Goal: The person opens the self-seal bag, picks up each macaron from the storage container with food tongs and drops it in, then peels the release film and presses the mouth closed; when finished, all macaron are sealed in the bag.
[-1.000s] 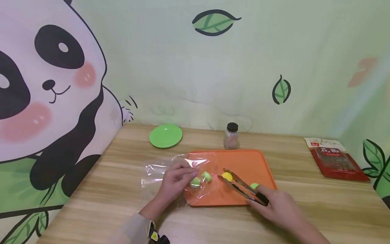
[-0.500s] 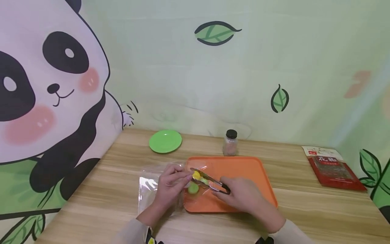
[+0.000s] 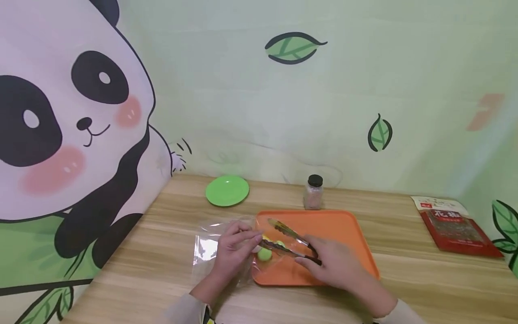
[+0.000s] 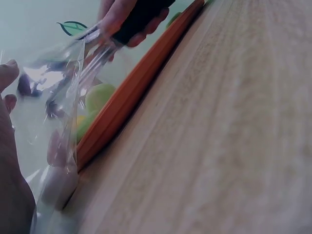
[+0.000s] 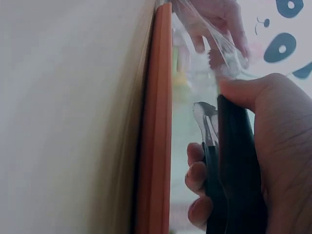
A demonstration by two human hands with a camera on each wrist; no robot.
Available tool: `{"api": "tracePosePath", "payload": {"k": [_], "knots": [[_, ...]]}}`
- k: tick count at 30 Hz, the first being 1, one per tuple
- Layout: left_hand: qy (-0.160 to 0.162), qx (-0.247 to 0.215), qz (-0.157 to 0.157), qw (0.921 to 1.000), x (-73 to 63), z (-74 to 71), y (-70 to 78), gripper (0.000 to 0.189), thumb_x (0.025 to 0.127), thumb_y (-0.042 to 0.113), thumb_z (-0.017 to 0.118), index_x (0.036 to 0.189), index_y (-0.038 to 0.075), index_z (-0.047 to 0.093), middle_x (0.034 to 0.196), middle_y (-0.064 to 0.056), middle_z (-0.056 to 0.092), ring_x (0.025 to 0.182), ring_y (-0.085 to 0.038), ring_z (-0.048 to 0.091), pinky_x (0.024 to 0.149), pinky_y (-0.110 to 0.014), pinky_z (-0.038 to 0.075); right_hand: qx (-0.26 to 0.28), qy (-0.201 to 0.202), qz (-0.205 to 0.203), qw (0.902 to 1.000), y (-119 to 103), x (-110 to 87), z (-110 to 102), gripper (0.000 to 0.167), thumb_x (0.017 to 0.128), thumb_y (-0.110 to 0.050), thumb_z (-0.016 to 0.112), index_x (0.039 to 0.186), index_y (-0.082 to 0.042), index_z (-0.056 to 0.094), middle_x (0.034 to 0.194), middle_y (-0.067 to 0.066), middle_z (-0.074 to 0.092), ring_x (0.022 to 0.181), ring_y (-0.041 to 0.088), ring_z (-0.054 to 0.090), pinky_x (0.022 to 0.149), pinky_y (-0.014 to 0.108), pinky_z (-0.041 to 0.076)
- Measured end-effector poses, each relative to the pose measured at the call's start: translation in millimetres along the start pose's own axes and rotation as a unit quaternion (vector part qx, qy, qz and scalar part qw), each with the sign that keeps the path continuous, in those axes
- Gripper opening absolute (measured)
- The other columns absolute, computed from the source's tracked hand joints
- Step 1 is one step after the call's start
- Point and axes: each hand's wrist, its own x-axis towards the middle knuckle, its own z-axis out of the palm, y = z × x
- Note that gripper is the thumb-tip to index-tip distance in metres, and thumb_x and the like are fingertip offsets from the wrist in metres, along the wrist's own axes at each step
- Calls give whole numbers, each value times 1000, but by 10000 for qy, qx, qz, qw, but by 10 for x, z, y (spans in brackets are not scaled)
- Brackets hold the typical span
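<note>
My left hand pinches the mouth of a clear plastic bag, which lies partly over the orange tray. In my right hand is a pair of metal tongs with black handles. Their arms stand spread, the lower tip at the bag's mouth beside my left fingers. Close to that tip are a small round light green piece, another green one and a partly hidden yellow one. Pale rounded shapes show through the bag in the left wrist view.
A green plate lies at the back left of the wooden table. Behind the tray stands a black-lidded jar. On the right lies a red packet. A panda-printed backdrop rises behind the table.
The tongs moved left from the tray's middle to the bag with the yellow piece between their tips. Since then the arms have spread apart, and the yellow piece sits beside the lower arm.
</note>
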Motion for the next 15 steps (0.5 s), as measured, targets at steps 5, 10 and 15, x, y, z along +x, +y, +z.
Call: {"api": "tracePosePath", "payload": {"k": [5,10,15], "knots": [[-86,204,-66,9997,-77,69,16,18,76,-15,78,91,-6,77,84,-11,63,85,-26,55,78,-27,44,-300,160,601,9976,181,-385,-184,48,97,-51,62,134,-21,58,80,-14,54,62,4,47,48,26,36],[-166,166,-149,9996,-89,74,-115,16,78,-12,79,91,-3,78,83,-8,65,83,-25,56,77,-26,44,-227,-158,1282,9914,543,-674,-425,53,96,-54,62,137,-20,54,73,-9,50,57,10,44,46,31,35],[-264,85,-163,9995,-32,56,-70,17,76,-16,77,89,-5,77,81,-10,65,81,-26,54,76,-25,43,-107,-375,1163,9925,1019,-977,-612,53,90,-55,70,129,-21,61,70,-12,48,57,3,42,50,27,34]]}}
